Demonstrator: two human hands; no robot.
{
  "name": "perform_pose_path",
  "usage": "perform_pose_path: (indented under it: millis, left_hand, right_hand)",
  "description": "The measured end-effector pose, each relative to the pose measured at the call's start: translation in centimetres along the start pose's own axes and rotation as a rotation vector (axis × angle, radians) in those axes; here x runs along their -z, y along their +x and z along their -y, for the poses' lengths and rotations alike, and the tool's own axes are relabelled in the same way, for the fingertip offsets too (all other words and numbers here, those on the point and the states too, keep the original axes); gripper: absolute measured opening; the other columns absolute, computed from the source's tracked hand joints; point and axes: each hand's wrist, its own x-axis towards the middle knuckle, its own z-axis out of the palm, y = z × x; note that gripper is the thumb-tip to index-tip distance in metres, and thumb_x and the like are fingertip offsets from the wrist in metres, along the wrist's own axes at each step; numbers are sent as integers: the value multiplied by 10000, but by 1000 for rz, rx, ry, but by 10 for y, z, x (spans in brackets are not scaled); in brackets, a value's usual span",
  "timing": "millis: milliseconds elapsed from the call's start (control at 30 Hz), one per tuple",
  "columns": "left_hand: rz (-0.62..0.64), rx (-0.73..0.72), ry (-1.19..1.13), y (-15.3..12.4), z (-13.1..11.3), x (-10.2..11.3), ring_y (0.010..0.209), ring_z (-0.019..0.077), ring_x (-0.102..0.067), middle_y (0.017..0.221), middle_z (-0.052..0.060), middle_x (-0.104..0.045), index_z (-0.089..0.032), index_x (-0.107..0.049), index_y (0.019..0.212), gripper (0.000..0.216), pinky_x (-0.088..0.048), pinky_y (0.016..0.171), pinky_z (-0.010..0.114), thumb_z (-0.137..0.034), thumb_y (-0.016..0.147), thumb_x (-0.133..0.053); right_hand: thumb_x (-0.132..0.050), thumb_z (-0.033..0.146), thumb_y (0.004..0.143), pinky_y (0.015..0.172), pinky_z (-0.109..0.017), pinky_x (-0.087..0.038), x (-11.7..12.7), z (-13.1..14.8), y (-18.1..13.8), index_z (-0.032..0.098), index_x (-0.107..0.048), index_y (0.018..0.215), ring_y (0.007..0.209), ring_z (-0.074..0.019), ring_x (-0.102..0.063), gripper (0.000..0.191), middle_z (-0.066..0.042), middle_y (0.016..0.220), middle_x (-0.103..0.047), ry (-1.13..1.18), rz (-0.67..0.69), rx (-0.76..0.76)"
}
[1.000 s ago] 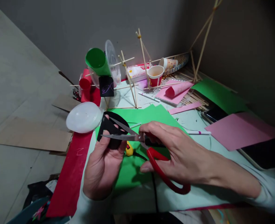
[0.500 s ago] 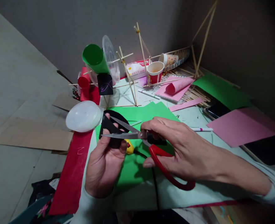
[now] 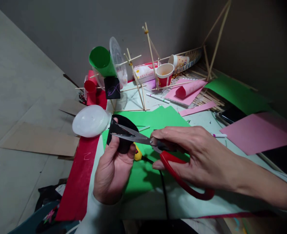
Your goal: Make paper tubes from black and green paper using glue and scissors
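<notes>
The left hand (image 3: pixel 114 178) is pinching a black roll (image 3: pixel 123 145) between thumb and fingers, holding it above the green sheet (image 3: pixel 143 183), while the right hand (image 3: pixel 204 156) is gripping the red-handled scissors (image 3: pixel 153 142), their slightly parted blades lying across the roll; a yellow object (image 3: pixel 137 153) is showing beside the left fingertips, and a white rounded container (image 3: pixel 89 122) is resting further left

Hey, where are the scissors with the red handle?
In the head view, the scissors are near the middle, in the right hand over the green paper, pointing left to the black curled piece in the left hand.
</notes>
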Motion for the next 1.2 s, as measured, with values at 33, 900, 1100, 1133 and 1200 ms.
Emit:
perform_pose_path:
  millis: [33, 900, 1100, 1133, 1200]
  left_hand:
    - [4, 2, -4, 0, 0, 0, 835, 85, -790, 1098, -24, -832, -356, -673, 1366, 487, -606, 625, 124, -86, 1083, -383]
    - [37, 20, -15, -4, 3, -1, 713, 131, -768, 853, 10, -816, -310, -785, 1180, 378, -639, 639, 181, -102, 1030, -507]
    - [79, 23, -54, -3, 5, 4, 762, 152, -782, 897, 22, -813, -283, -774, 1180, 342, -648, 610, 207, -98, 1018, -537]
    - [80, 25, -60, -2, 5, 4, 775, 153, -785, 902, 25, -812, -272, -776, 1169, 332, -649, 615, 206, -95, 1017, -540]
    - [78, 30, -68, -1, 6, 5, 787, 155, -786, 901, 35, -811, -242, -779, 1141, 294, -650, 625, 206, -100, 1014, -555]
  right_hand:
    - [-806, 273, 850, 568, -233, -393, 0, 0, 0, 145, -721, 1067, 605, -105, -535, 265, 25, 773, -657, -3, -1, 1]
    - [-685, 390, 964, 519, -296, -495, 2, 3, -4, 233, -698, 944, 731, -236, -753, 159, -64, 901, -798, -8, 30, -35]
    - [-690, 342, 967, 509, -285, -500, 2, 5, -3, 199, -687, 945, 713, -225, -759, 144, -91, 951, -810, -23, 50, -32]
    - [-686, 348, 970, 512, -280, -505, 2, 6, -2, 197, -686, 951, 716, -222, -759, 152, -90, 951, -809, -24, 49, -27]
    - [-681, 342, 977, 535, -267, -527, 3, 7, -2, 191, -686, 990, 717, -208, -757, 152, -83, 941, -806, -26, 42, -19]
